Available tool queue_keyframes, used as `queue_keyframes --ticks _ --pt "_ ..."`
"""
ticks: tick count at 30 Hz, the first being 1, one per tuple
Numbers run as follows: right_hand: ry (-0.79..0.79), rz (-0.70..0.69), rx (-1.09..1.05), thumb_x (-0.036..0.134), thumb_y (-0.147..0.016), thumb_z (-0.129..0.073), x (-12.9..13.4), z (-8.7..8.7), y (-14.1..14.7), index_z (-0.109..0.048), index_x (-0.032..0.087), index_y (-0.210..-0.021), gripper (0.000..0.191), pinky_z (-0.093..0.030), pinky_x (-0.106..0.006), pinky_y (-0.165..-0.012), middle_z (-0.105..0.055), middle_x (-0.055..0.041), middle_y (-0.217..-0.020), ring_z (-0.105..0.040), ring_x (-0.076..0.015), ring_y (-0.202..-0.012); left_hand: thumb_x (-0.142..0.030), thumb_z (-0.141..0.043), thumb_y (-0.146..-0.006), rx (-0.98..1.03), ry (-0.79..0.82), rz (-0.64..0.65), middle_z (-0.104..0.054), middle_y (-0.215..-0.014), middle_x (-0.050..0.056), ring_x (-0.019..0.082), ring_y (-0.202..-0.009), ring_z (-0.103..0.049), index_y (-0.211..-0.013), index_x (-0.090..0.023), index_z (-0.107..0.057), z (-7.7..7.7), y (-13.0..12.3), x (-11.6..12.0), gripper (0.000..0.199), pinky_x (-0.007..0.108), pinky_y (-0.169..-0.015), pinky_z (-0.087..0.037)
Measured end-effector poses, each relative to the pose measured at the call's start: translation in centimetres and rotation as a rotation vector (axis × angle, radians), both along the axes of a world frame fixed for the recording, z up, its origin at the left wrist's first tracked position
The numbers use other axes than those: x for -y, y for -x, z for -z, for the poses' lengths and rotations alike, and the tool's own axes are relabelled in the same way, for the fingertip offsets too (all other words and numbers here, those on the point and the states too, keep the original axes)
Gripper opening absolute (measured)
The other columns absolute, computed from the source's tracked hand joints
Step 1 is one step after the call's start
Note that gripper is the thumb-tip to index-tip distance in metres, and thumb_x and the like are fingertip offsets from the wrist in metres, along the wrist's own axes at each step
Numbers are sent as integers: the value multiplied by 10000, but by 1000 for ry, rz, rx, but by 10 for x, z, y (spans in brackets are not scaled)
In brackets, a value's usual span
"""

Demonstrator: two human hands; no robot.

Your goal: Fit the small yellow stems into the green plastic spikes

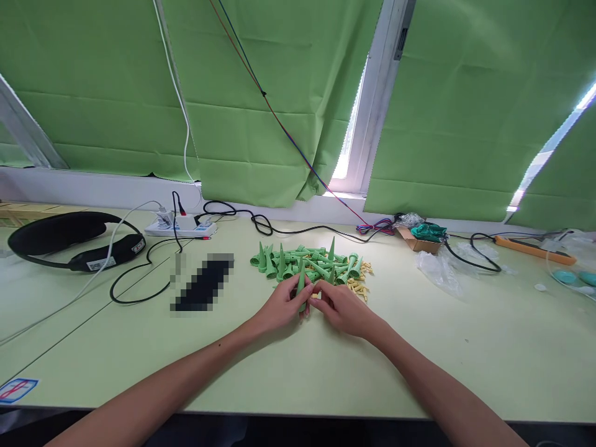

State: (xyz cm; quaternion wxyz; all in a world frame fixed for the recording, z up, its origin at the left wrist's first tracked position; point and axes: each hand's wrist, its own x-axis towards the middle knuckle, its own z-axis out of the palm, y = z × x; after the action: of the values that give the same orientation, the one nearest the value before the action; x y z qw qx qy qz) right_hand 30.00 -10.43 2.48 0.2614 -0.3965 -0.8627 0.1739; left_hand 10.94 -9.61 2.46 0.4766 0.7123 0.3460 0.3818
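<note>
In front of the pile, my left hand (285,302) is closed around a green plastic cone-shaped spike (301,282), its tip pointing up. My right hand (343,307) meets it from the right, fingers pinched beside the spike. A small yellow piece (315,296) shows at the right fingertips, partly hidden by them. Just beyond both hands lies a heap of similar green spikes (318,268), some upright and others on their sides. Small yellow plastic pieces (358,288) are scattered at the heap's right edge.
A black neckband-like device (77,242) lies at the left, near a white power strip (179,225). Black cable (298,231) runs along the back. A pixelated dark object (205,284) is left of the heap. An open cardboard box (419,241) and plastic bags (437,270) sit at the right.
</note>
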Motion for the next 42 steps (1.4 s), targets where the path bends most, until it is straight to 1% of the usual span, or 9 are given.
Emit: queue_keyframes --ticks 3,6,9,14,19,22,25,34,42 --pt "19 1 -11 316 -980 -490 1 -1 0 -532 206 -1039 132 -338 -241 -567 -635 19 -684 -536 -148 -592 -491 -481 -949 -17 -11 -10 -546 -668 -25 134 -587 -567 -831 -191 -489 0 0 0 323 267 -582 -442" --pt "-6 -15 -6 281 -995 -449 0 -1 -1 -537 212 -972 114 -357 -246 -588 -660 -2 -749 -538 -147 -607 -491 -474 -952 -29 -21 -4 -551 -658 -23 138 -585 -568 -812 -193 -480 0 0 0 329 271 -589 -441" --pt "-28 -48 -1 270 -1015 -399 -1 0 -1 -560 215 -922 194 -371 -250 -616 -669 -19 -794 -556 -150 -641 -485 -471 -955 -36 -28 3 -561 -662 -19 144 -594 -573 -821 -193 -485 1 0 0 321 276 -599 -447" --pt "-40 -24 23 306 -1025 -380 -1 1 0 -578 209 -843 286 -349 -246 -591 -624 -9 -704 -522 -139 -598 -472 -467 -959 -44 -29 12 -565 -666 -16 145 -604 -571 -833 -190 -502 1 0 0 312 281 -610 -456" --pt "4 -3 0 323 -980 -494 1 0 0 -538 203 -980 127 -339 -241 -576 -638 14 -682 -532 -144 -588 -485 -490 -945 -12 -2 2 -549 -694 -21 133 -596 -562 -834 -190 -487 0 0 -1 315 266 -574 -456" --pt "-11 -20 -4 282 -983 -476 0 0 -1 -536 203 -978 99 -356 -242 -595 -664 2 -736 -538 -144 -601 -481 -485 -949 -23 -18 0 -545 -675 -23 132 -588 -562 -821 -189 -482 0 -1 -1 319 264 -572 -453" --pt "-34 -49 6 252 -991 -445 -2 1 -1 -557 208 -942 130 -370 -244 -620 -668 -12 -776 -542 -146 -627 -480 -482 -950 -28 -26 -1 -552 -678 -19 137 -590 -571 -819 -187 -485 0 0 0 321 270 -577 -457" --pt "-39 -53 24 285 -1021 -385 -2 2 -1 -583 205 -825 291 -314 -236 -571 -572 11 -662 -450 -121 -567 -470 -477 -955 -49 -34 8 -572 -687 -15 143 -611 -581 -843 -182 -517 0 0 -1 311 276 -603 -464" --pt "-19 -29 -45 264 -955 -523 -1 1 -1 -500 211 -893 84 -323 -238 -561 -609 17 -688 -485 -134 -581 -471 -487 -951 -10 -8 12 -544 -696 -25 126 -594 -565 -804 -187 -472 2 0 -1 321 258 -574 -444"
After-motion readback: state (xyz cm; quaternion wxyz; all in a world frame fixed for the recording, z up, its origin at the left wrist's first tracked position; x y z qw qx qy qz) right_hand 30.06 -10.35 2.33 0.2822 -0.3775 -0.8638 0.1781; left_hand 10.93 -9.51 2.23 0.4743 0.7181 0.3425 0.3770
